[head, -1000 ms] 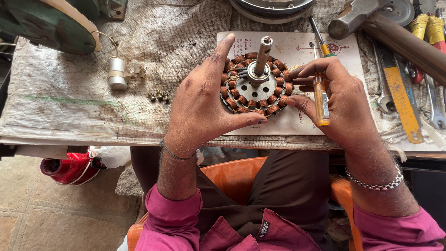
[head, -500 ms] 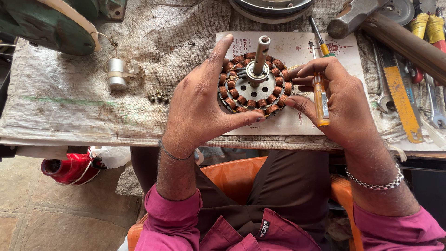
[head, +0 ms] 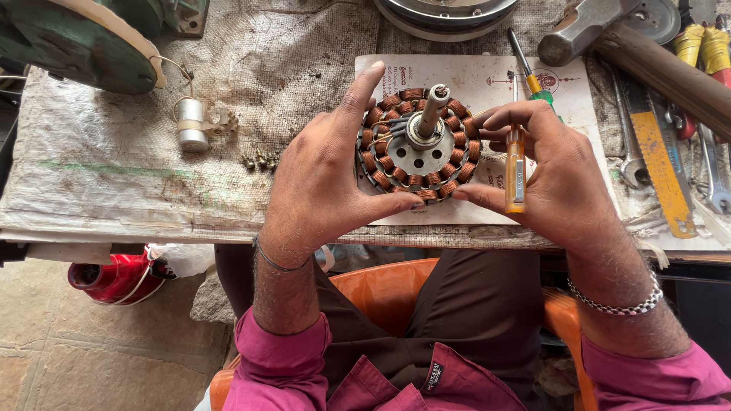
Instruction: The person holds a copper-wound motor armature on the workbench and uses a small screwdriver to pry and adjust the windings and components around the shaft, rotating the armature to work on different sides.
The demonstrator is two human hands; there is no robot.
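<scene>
Capacitor [head: 190, 124]: laid on the worktop [head: 114, 175] at 9 o'clock of the stator, small screws [head: 260, 160] beside it.
Left hand [head: 320, 179]: spread wide, fingertips pressed on the stator's rim from 9 to 6 o'clock.
Stator [head: 419, 144]: copper-wound ring with upright shaft, seated on a printed sheet [head: 487, 84].
Right hand [head: 556, 175]: stator gripped at 3 o'clock; an orange-handled screwdriver [head: 515, 171] is pinned under the fingers.
Spanners [head: 712, 171]: farther out at 3 o'clock.

Round motor stator [head: 417, 148], ring of copper coils, steel shaft upright at centre, lying flat on table, small orange screwdriver [head: 515, 171] just beside
</scene>
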